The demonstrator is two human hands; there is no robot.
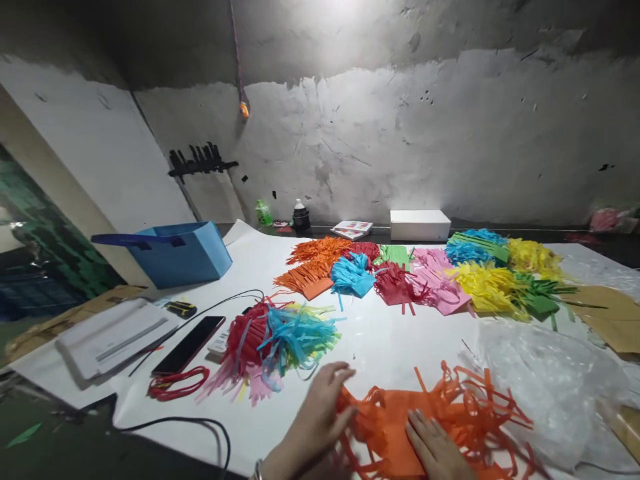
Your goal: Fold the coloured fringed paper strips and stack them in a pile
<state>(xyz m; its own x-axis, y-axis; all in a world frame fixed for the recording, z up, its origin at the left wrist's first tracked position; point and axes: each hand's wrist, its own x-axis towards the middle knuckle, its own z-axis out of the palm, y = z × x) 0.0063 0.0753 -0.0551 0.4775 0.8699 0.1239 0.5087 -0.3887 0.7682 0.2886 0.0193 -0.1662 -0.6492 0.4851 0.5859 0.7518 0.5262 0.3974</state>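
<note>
Fringed orange tissue paper (400, 417) lies at the front of the table, its cut strips spreading to both sides of a flat middle. On that flat middle rests my right hand (437, 447), fingers stretched out and pressed down. My left hand (323, 410) is at the left fringe, with fingers curved and apart from the thumb; it appears to brush the strips, and I see nothing gripped in it. Just beyond my left hand sits a mixed bunch of fringed paper (280, 340) in red, blue, pink and yellow.
Several fringed paper bundles (400, 280) in many colours line the back. Clear plastic wrap (555, 387) lies at right. To the left are a phone (189, 345), a red cord (180, 385), a white box (117, 339) and a blue bin (185, 253). A black cable crosses the left front.
</note>
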